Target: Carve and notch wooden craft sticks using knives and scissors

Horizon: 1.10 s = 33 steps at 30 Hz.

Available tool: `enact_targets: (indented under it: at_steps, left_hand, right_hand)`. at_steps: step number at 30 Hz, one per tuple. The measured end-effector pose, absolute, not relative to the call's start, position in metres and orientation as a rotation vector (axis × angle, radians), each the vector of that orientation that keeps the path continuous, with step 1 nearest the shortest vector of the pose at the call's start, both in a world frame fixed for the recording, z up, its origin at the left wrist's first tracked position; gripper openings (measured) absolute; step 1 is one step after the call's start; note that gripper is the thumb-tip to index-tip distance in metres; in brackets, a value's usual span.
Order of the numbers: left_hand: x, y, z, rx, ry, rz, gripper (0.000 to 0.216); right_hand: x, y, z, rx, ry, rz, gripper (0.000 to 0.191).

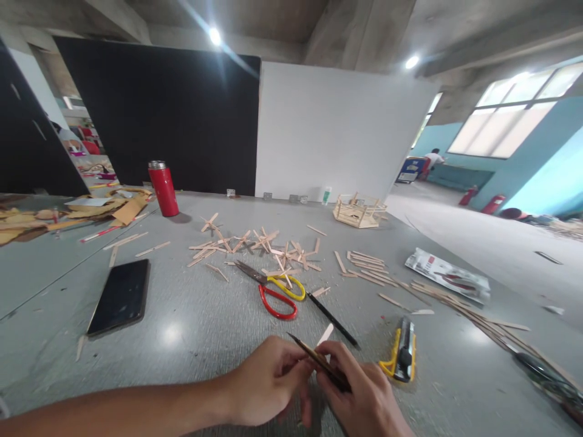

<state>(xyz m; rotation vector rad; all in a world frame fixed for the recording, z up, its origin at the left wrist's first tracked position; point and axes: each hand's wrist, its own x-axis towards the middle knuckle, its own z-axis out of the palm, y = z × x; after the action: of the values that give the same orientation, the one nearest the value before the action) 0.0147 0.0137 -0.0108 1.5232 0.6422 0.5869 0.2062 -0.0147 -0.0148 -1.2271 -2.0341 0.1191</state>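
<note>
Near the front edge, my left hand and my right hand meet with fingers closed. A slim, dark, pointed tool lies in my right hand, its tip up and left; its exact kind is unclear. A pale wooden stick pokes up between the hands, and my left fingers pinch around its lower part, which is mostly hidden. Just beyond are scissors with one red and one yellow handle, and a black pencil-like rod. A yellow utility knife rests right of my right hand.
Wooden stick pieces are scattered mid-table, with more strips at right near a white packet. A phone, red flask, small glue bottle and stick-built model stand or lie around. Brown scraps pile at left.
</note>
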Motion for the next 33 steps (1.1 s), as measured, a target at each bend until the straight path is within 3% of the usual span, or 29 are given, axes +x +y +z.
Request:
enact_targets:
  at_steps: [4,10,14,23,29,33]
  left_hand:
    - [0.012,0.012,-0.013,1.536,0.660,0.556,0.061]
    - [0.008,0.012,-0.011,1.535,0.740,0.670,0.058]
    - [0.007,0.011,-0.005,1.533,0.741,0.710,0.044]
    - [0.005,0.016,-0.005,1.350,0.631,0.584,0.038]
    - [0.004,0.016,-0.003,1.266,0.594,0.605,0.037]
    - [0.004,0.014,-0.004,1.247,0.644,0.679,0.036]
  right_hand:
    - [0.217,0.000,-0.008,-1.405,-1.820,0.225,0.004]
    - [0.228,0.012,0.004,-1.533,-1.511,0.613,0.037]
    - [0.222,0.000,0.013,-1.440,-1.519,0.844,0.042]
    - [0.228,-0.012,0.012,-1.371,-1.605,0.664,0.018]
    - [0.235,-0.019,0.009,-1.420,-1.798,0.305,0.020]
    - [0.232,-0.029,0.010,-1.360,-1.972,0.246,0.019]
